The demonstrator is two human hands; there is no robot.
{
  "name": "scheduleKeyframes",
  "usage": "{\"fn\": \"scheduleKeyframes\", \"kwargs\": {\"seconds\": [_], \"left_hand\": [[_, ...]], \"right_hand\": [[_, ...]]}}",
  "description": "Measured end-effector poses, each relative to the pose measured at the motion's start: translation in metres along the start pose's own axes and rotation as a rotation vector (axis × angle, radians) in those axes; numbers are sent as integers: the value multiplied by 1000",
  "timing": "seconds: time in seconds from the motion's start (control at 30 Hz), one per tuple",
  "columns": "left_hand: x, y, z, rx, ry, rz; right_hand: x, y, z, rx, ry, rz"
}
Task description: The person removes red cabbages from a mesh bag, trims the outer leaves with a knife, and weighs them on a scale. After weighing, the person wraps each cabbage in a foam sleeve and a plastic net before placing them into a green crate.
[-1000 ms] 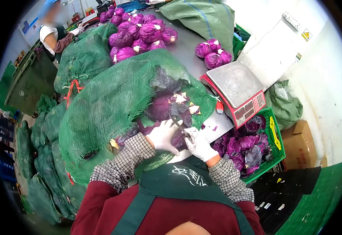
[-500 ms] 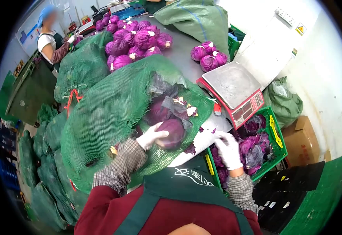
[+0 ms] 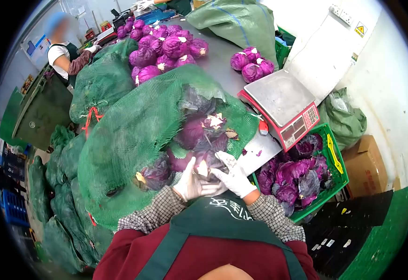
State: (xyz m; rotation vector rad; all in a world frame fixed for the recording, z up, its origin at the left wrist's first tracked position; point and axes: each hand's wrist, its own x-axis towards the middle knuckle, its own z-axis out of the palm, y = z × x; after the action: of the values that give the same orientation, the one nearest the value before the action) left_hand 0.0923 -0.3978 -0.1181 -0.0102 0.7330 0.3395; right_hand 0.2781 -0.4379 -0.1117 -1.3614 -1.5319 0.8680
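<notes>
A red cabbage (image 3: 207,157) with its pale stem end turned towards me sits between my two white-gloved hands. My left hand (image 3: 193,183) cups it from the left and below, thumb raised. From the right, my right hand (image 3: 234,176) closes round its side. More red cabbages with dull outer leaves, such as the cabbage (image 3: 190,133) just beyond, lie in the mouth of a large green mesh sack (image 3: 124,126). Another cabbage (image 3: 155,173) rests left of my left hand.
A red-framed scale (image 3: 278,98) and a red-handled tool (image 3: 263,127) are on the right. Below them, a green crate (image 3: 337,182) holds loose purple leaves. Trimmed cabbages (image 3: 173,46) are piled at the back. A co-worker (image 3: 63,53) stands far left beside full sacks.
My right hand has moved left from beside the crate onto the cabbage. The cabbage has come closer to me, and its pale stem end now shows.
</notes>
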Motion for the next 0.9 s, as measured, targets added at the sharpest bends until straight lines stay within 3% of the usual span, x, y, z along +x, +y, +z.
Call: {"fn": "scheduleKeyframes", "kwargs": {"seconds": [0.03, 0.1, 0.13, 0.17, 0.23, 0.27, 0.3, 0.37, 0.5, 0.6, 0.73, 0.83, 0.9], "left_hand": [[-7, 6, -2, 165, -75, -57], [-25, 12, 5, 769, 192, 142], [-39, 12, 18, 1178, 224, 454], [-38, 9, 12, 1471, 330, 947], [-27, 18, 15, 1943, 354, 1330], [-22, 20, 36, 2042, 355, 1277], [-8, 20, 41, 2116, 328, 1345], [15, 22, 41, 1921, 216, 1164], [22, 18, 43, 1971, 332, 1165], [23, 11, 41, 1979, 367, 1214], [18, 5, 53, 1933, 445, 1082], [20, 1, 50, 1936, 490, 1126], [21, -1, 50, 1929, 516, 1136]], "right_hand": [[1, 5, -4, -51, -16, -12], [8, 18, -15, -151, -53, -39], [10, 18, -21, -199, -88, -46], [13, 17, -24, -111, -103, 20], [16, 16, -28, -9, -117, 70], [18, 16, -29, 4, -114, 55], [18, 23, -28, -129, -91, -48], [14, 41, -25, -402, -41, -250], [-3, 32, -17, -274, 30, -110], [-4, 18, -12, -394, 39, 3], [8, 16, -29, -489, -100, -10], [15, 20, -36, -832, -251, -11], [15, 35, -33, -807, -170, -75]]}}
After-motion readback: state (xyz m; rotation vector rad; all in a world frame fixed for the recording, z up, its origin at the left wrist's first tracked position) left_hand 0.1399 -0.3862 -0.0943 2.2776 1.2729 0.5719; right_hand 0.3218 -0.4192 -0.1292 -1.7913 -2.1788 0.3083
